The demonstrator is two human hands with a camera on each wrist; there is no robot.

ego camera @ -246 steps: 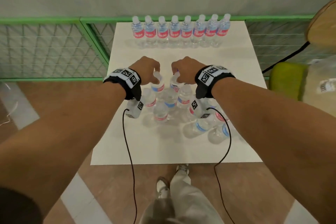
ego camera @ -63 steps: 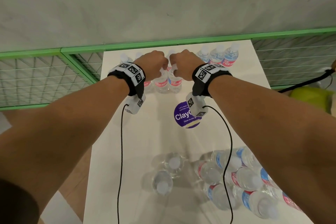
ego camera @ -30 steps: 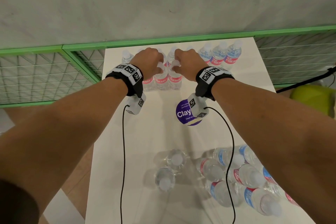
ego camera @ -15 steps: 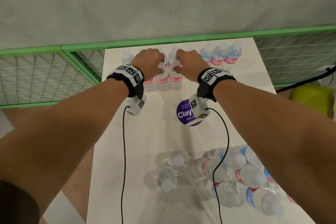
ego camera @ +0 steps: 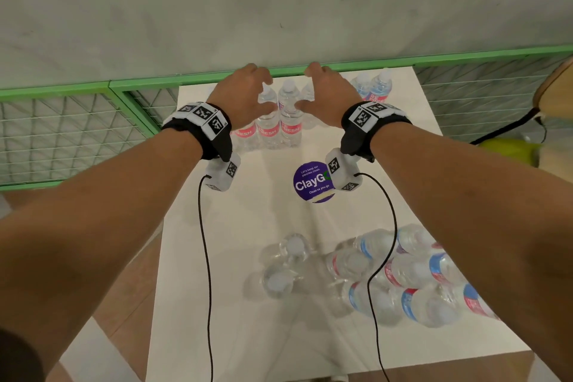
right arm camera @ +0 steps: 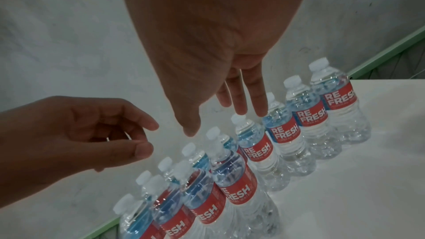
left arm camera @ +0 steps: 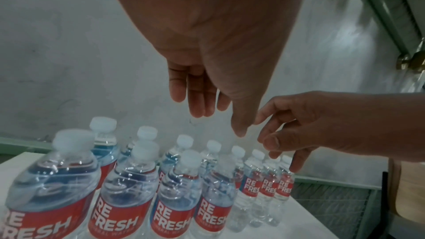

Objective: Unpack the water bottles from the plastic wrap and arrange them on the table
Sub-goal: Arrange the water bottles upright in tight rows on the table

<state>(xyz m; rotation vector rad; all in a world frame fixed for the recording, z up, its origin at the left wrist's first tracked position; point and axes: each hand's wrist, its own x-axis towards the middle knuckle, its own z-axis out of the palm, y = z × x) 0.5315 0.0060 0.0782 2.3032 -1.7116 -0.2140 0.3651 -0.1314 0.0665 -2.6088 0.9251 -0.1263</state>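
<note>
- Hovering over the far row of water bottles (ego camera: 277, 124), both hands are spread loose with nothing in their grip, fingers relaxed and apart.
- Left hand (ego camera: 245, 95) hangs above the left part of that row; right hand (ego camera: 328, 95) mirrors it just to the right, a gap between the two thumbs.
- The upright bottles stand at the back edge of the white worktop (ego camera: 248, 211), red labels facing the person, a few set just in front of the rest.
- Near edge: more bottles (ego camera: 403, 276) bunched together lying on their sides, plus two loose ones (ego camera: 286, 263) beside them seen cap-up.
- Can't tell if plastic wrap is round that bunch.
- A purple round sticker (ego camera: 311, 183) is partly covered by the right wrist camera.
- Hands hide some far bottles from the head view.
</note>
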